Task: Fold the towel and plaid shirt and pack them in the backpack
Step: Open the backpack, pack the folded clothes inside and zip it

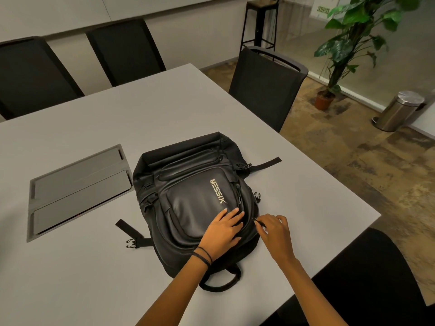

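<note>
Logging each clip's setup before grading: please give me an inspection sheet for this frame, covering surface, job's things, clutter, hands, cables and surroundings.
Surface: grey table with a flap panel set into it.
Job's things: black backpack lies front up on the table, logo showing; towel and shirt not seen.
Clutter: nothing seen.
Hands: left hand rests flat on the backpack's front; right hand pinches a zip pull at the backpack's side.
Cables: nothing seen.
Surroundings: black chairs round the table; potted plant, steel bin and stool on the floor beyond.
</note>
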Action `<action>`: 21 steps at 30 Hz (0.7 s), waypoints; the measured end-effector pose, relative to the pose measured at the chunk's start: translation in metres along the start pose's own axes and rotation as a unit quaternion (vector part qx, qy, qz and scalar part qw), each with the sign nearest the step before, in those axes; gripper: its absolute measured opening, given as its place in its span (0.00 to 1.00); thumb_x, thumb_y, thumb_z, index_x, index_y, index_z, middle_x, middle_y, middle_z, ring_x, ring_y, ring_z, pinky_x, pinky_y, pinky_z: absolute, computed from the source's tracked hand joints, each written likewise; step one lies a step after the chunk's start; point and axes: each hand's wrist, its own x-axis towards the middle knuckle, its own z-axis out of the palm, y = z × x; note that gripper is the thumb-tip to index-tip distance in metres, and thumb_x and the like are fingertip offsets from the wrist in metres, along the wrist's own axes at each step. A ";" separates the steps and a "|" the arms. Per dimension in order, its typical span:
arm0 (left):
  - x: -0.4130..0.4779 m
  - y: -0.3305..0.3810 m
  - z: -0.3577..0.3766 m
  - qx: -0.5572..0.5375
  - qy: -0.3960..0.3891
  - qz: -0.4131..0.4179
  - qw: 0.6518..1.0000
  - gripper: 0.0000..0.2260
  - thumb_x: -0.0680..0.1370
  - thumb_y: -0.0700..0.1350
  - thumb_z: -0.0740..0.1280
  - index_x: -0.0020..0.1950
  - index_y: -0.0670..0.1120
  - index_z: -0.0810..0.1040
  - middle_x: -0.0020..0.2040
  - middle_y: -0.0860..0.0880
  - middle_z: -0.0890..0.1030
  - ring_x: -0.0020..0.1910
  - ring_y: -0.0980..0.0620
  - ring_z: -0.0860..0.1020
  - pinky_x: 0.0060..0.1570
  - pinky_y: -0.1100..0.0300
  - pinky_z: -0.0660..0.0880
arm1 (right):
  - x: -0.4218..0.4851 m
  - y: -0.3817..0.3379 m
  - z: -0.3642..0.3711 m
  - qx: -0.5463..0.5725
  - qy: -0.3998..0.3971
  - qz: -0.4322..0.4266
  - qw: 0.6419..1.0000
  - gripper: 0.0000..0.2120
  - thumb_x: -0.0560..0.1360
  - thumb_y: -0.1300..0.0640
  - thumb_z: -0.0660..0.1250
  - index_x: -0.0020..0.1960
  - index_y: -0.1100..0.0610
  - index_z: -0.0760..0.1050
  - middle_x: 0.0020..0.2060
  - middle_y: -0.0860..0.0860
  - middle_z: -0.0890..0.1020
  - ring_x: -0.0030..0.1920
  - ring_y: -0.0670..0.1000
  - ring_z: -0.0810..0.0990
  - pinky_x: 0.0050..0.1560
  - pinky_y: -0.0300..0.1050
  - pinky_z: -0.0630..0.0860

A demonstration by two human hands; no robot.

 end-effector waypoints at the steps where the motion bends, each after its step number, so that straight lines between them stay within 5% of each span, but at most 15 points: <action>1: 0.006 0.002 -0.001 0.010 -0.013 -0.003 1.000 0.18 0.64 0.57 0.76 0.50 0.52 0.83 0.61 0.52 0.79 0.63 0.51 0.75 0.61 0.52 0.71 | -0.001 0.001 0.000 -0.002 -0.003 -0.004 1.000 0.15 0.78 0.48 0.58 0.43 0.55 0.79 0.34 0.47 0.81 0.33 0.46 0.79 0.50 0.39 0.69; 9: 0.023 0.010 -0.004 0.053 0.001 -0.014 0.999 0.08 0.60 0.55 0.77 0.31 0.54 0.82 0.50 0.54 0.84 0.55 0.53 0.80 0.56 0.50 0.75 | -0.002 0.003 -0.003 0.005 -0.005 0.044 0.999 0.06 0.67 0.59 0.75 0.41 0.56 0.78 0.32 0.48 0.81 0.32 0.46 0.78 0.48 0.46 0.71; 15: 0.023 0.005 0.001 -0.019 0.011 -0.011 1.000 0.10 0.77 0.47 0.63 0.49 0.44 0.83 0.66 0.45 0.75 0.71 0.44 0.66 0.71 0.43 0.54 | 0.006 0.009 0.000 0.019 -0.011 0.088 0.996 0.04 0.69 0.58 0.73 0.42 0.56 0.79 0.34 0.49 0.82 0.33 0.47 0.78 0.50 0.43 0.66; 21: 0.020 0.003 0.000 -0.018 0.030 0.007 0.999 0.10 0.77 0.46 0.63 0.47 0.45 0.83 0.64 0.46 0.77 0.69 0.44 0.68 0.70 0.44 0.55 | 0.024 0.010 0.002 0.029 -0.013 0.100 0.994 0.03 0.70 0.59 0.73 0.41 0.57 0.79 0.33 0.50 0.82 0.32 0.49 0.77 0.50 0.45 0.66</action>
